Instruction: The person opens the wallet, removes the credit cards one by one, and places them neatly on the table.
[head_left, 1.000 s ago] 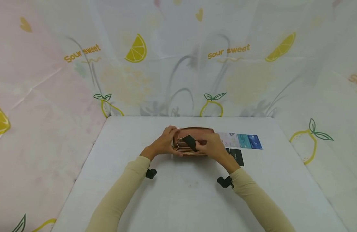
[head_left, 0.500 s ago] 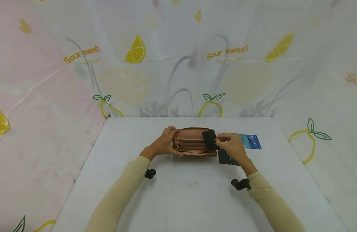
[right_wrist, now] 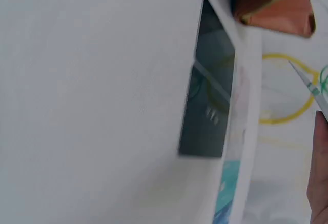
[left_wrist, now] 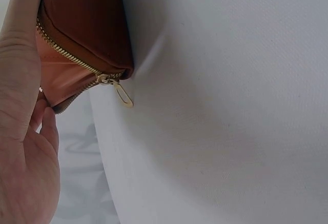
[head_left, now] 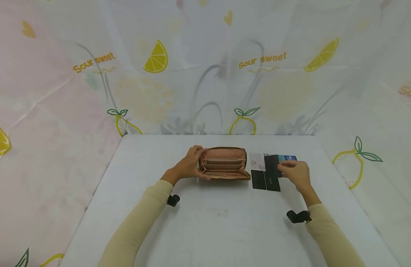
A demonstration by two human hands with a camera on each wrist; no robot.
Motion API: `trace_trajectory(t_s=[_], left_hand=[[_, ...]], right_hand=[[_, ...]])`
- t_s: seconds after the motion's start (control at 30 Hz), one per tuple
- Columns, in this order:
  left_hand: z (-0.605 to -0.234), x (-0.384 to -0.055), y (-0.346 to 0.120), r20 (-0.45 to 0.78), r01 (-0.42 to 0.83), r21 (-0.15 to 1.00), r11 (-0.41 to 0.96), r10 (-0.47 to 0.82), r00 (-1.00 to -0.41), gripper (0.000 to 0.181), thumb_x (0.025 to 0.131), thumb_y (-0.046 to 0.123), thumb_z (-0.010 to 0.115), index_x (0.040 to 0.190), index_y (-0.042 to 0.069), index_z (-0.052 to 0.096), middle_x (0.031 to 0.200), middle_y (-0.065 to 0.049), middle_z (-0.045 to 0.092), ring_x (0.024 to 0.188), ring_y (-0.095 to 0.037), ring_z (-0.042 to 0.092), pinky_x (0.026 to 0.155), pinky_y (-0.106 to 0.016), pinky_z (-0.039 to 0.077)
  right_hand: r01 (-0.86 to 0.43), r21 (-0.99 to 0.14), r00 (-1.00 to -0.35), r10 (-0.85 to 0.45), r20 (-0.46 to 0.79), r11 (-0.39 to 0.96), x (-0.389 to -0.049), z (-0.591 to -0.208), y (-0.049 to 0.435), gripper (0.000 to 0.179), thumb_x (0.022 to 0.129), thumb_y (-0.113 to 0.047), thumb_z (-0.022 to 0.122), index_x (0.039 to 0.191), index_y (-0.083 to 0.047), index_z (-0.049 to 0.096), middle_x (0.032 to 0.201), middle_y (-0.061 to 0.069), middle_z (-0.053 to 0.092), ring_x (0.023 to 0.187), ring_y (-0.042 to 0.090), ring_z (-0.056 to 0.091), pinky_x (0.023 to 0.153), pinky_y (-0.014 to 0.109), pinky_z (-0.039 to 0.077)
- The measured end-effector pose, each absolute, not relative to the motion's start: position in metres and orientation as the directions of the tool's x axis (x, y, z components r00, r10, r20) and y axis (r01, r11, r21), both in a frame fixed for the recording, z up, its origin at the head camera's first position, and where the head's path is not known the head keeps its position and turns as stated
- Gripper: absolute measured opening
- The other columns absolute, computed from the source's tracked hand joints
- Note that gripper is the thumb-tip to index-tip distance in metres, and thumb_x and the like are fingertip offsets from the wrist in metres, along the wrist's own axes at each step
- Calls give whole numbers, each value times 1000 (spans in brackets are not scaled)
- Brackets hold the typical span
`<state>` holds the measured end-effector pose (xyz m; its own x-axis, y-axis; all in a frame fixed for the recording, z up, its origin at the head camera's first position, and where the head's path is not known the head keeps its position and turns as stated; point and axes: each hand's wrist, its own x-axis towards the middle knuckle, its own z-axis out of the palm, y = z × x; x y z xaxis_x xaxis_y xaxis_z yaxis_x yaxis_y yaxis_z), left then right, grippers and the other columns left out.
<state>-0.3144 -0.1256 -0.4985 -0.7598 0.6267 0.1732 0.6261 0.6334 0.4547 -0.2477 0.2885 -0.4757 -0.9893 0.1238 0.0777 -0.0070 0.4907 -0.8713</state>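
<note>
A brown zip-around wallet lies gaping on the white table, its pink-tan compartments facing up. My left hand grips its left end, thumb along the near edge and fingers behind. In the left wrist view the gold zipper pull hangs beside that hand. Right of the wallet, my right hand pinches a black card by its right edge, over the laid-out cards. The right wrist view shows this held card nearly edge-on, above the fingers.
Two black cards lie side by side to the wallet's right. Behind them are a pale printed card and blue cards, partly covered by the held card and hand. A patterned cloth rises behind the table.
My right hand has drawn the black card out from the wallet and carried it right, over the other cards. The left hand keeps its grip on the wallet.
</note>
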Motion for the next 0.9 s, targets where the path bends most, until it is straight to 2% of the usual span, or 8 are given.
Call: trace_trajectory(t_s=[0.13,0.23,0.47,0.9], left_hand=[[-500,-315,-127,180,631,451,631,629,-757,112,63,62,84,144,1,37,136,-11,30,119,-25,32,101,-40,39],[-501,-315,-127,182,628,454,632,624,-760,113,62,62,84,144,2,36,137,-10,30,120,-25,33,101,-40,40],[-501,-316,-127,176,630,440,640,626,-759,112,63,62,83,145,2,35,137,-10,29,120,-25,32,101,-39,39],[-503,-317,-127,202,650,424,630,634,-746,111,63,62,84,143,1,37,136,-11,30,118,-25,33,101,-39,39]], right_hand=[[111,-855,-985,169,-28,506,-241,-484,311,37,92,-17,67,112,14,65,106,27,66,74,11,68,65,22,56],[177,-846,-977,192,-90,503,-237,-490,324,40,92,-19,67,115,15,64,107,25,66,73,7,66,65,22,55],[288,-826,-953,233,-196,485,-233,-507,343,43,88,-17,71,112,17,63,88,9,70,65,5,63,60,21,54],[340,-727,-939,253,-231,597,-235,-518,347,45,85,-29,76,104,11,70,75,2,67,66,12,56,55,25,47]])
